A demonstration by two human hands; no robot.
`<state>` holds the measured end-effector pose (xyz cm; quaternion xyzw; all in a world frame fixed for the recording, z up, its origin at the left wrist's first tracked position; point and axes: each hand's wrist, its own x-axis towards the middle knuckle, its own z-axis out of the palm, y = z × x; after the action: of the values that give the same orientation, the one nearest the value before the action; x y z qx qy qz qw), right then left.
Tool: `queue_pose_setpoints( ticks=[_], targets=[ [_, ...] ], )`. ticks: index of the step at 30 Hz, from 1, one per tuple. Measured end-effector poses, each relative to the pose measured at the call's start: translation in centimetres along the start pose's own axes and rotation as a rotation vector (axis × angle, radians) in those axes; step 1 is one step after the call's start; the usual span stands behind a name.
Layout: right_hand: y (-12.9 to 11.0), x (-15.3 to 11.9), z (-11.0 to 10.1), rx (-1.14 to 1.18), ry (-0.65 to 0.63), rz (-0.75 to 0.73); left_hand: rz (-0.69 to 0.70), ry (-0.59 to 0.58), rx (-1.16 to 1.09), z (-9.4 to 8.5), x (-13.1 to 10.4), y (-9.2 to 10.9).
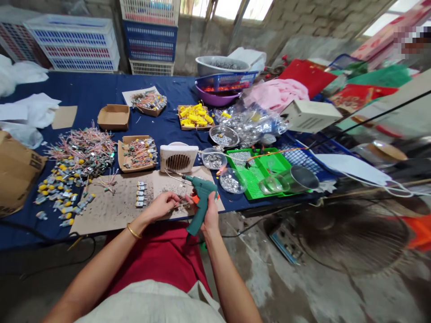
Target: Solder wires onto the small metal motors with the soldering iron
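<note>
My right hand [211, 213] is wrapped around the handle of a green soldering gun [202, 197], whose thin metal tip points left towards a small white fan [179, 158]. Fingers of my left hand [164, 205] are pinched together just left of the gun, with thin wire [178, 205] at the fingertips; its far end is hard to make out. Left of that hand, several small motors [140, 194] stand in a short column on a stained cardboard sheet [114, 206]. A few loose wires [109, 183] lie farther left on the same sheet.
A heap of wired motors [84, 148] and yellow-capped motors [62, 193] covers the left. Behind are a box of wired parts [138, 152] and a box of yellow parts [195, 116]. To the right are a dish of metal bits [232, 181] and a green tray [249, 188].
</note>
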<state>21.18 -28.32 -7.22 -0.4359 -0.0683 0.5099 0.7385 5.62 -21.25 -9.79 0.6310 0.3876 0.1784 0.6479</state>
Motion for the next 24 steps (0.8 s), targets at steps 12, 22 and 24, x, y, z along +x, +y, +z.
queue_pose_setpoints(
  ticks=[12, 22, 24],
  targets=[
    [0.3, 0.7, 1.7, 0.026, -0.062, 0.104, 0.009, -0.017, 0.066, -0.3, 0.1, 0.8],
    [-1.1, 0.0, 2.9, -0.163, 0.016, -0.068, 0.151, 0.292, 0.380, -1.2, 0.5, 0.4],
    [-3.0, -0.7, 2.3, -0.252, 0.075, -0.157, 0.098, 0.305, 0.355, -1.9, 1.2, 0.6]
  ],
)
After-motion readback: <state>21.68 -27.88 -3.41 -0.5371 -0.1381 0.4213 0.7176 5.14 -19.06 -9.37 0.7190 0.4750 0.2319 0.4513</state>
